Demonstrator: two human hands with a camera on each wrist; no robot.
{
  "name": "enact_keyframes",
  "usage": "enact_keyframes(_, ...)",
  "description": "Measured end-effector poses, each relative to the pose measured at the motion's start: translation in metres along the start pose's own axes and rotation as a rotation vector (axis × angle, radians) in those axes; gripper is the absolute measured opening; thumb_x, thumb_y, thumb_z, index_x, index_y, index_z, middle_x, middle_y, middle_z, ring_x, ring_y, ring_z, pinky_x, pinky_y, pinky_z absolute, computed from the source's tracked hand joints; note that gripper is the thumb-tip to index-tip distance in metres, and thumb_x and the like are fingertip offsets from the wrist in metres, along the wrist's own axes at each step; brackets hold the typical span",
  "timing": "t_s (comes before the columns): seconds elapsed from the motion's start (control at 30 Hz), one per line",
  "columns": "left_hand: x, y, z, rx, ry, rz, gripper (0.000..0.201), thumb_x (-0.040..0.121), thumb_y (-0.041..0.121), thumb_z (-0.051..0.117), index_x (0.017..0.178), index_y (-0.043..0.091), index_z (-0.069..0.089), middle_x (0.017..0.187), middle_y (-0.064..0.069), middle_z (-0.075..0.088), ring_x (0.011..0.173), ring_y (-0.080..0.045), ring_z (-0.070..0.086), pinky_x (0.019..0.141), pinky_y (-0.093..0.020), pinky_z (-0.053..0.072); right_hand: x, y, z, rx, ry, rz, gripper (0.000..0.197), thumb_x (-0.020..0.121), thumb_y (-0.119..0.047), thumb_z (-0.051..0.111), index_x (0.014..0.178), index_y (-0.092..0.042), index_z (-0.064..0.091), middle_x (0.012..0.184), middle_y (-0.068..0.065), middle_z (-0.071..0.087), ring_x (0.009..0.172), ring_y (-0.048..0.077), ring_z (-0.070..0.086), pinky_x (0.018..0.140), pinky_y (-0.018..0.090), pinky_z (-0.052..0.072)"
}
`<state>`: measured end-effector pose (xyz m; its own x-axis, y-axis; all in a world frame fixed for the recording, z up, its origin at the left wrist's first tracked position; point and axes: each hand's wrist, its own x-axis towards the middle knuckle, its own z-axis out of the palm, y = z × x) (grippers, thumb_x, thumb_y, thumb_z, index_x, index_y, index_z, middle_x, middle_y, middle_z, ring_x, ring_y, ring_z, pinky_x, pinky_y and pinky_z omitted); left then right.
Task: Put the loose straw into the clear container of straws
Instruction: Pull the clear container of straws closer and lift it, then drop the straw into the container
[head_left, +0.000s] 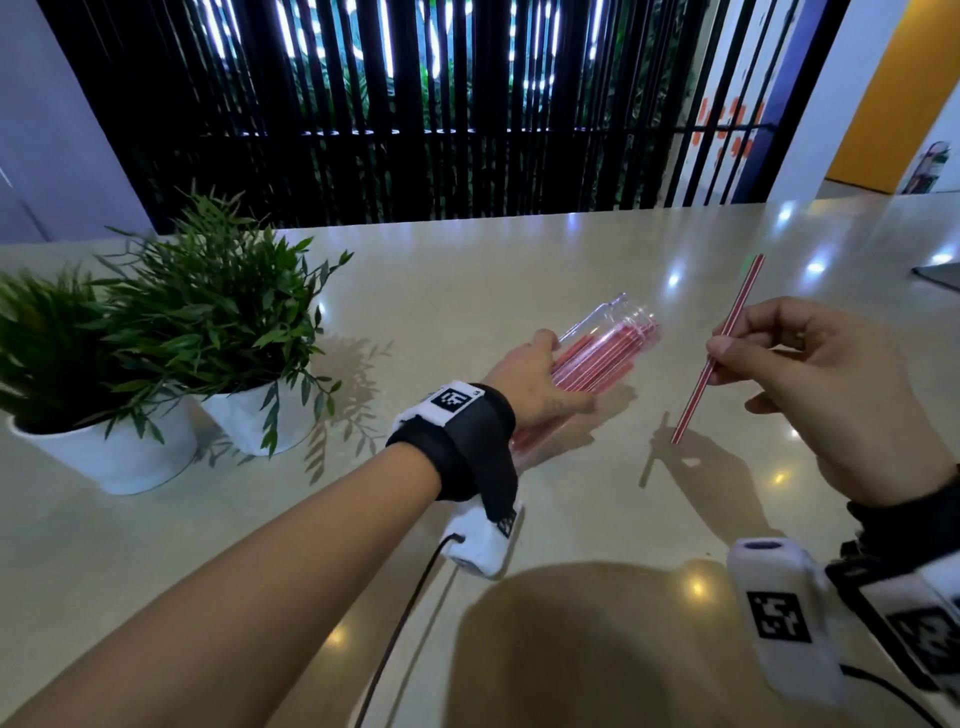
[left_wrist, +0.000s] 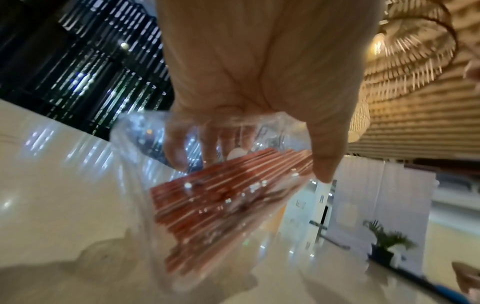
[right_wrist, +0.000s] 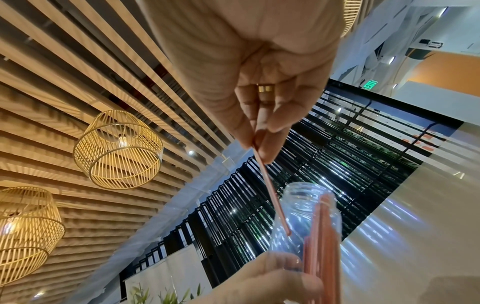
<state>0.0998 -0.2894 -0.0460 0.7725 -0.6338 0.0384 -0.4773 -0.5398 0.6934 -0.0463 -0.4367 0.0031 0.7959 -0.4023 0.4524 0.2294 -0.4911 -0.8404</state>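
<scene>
A clear plastic container (head_left: 613, 343) holding several red-and-white striped straws is tilted above the table, its open mouth pointing up and to the right. My left hand (head_left: 540, 384) grips its body from the left, fingers wrapped round it (left_wrist: 233, 148). A loose striped straw (head_left: 719, 348) is pinched near its middle between the thumb and fingers of my right hand (head_left: 727, 358), slanting from lower left to upper right, to the right of the container. In the right wrist view the straw (right_wrist: 272, 195) points down towards the container's open mouth (right_wrist: 306, 197), its tip just in front of the rim.
Two white pots with green plants (head_left: 171, 332) stand on the left of the glossy beige table (head_left: 467, 270). A dark slatted screen (head_left: 415, 114) runs along the far edge. A grey flat object (head_left: 940, 275) lies at the right edge.
</scene>
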Motion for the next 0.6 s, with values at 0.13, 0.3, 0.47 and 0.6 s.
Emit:
enact_keyframes(0.13, -0.019, 0.004, -0.013, -0.165, 0.111, 0.009, 0.085, 0.057, 0.043, 0.065, 0.129, 0.015, 0.032, 0.1, -0.008, 0.062, 0.09, -0.025, 0.059, 0.079, -0.03, 0.046, 0.002, -0.015, 0.004, 0.025, 0.012, -0.032, 0.022, 0.079, -0.01, 0.062, 0.064, -0.024, 0.055, 0.053, -0.007, 0.059, 0.053, -0.003, 0.063, 0.04, 0.009, 0.041)
enact_keyframes(0.3, -0.047, 0.005, -0.024, -0.293, 0.199, 0.061, 0.07, 0.057, 0.039, 0.072, 0.118, 0.025, 0.041, 0.089, 0.005, 0.063, 0.085, -0.019, 0.065, 0.085, -0.034, 0.053, 0.005, -0.045, 0.009, 0.041, 0.014, -0.124, 0.017, 0.08, -0.01, 0.06, 0.068, -0.021, 0.056, 0.057, -0.005, 0.06, 0.054, -0.002, 0.064, 0.041, 0.01, 0.042)
enact_keyframes(0.47, -0.074, 0.004, -0.033, -0.409, 0.258, 0.079, 0.067, 0.053, 0.04, 0.076, 0.11, 0.023, 0.044, 0.095, 0.011, 0.063, 0.086, -0.011, 0.065, 0.085, -0.031, 0.052, 0.006, -0.078, 0.017, 0.054, -0.005, -0.208, 0.019, 0.081, -0.009, 0.059, 0.069, -0.023, 0.057, 0.063, -0.003, 0.061, 0.055, -0.002, 0.062, 0.044, 0.01, 0.042)
enact_keyframes(0.6, -0.093, 0.003, -0.037, -0.505, 0.3, 0.1, 0.074, 0.046, 0.045, 0.073, 0.11, 0.022, 0.045, 0.096, 0.009, 0.065, 0.084, -0.009, 0.068, 0.078, -0.024, 0.055, 0.008, -0.105, 0.027, 0.092, -0.001, -0.285, 0.02, 0.082, -0.01, 0.058, 0.07, -0.025, 0.057, 0.067, -0.002, 0.062, 0.058, -0.002, 0.062, 0.046, 0.01, 0.043)
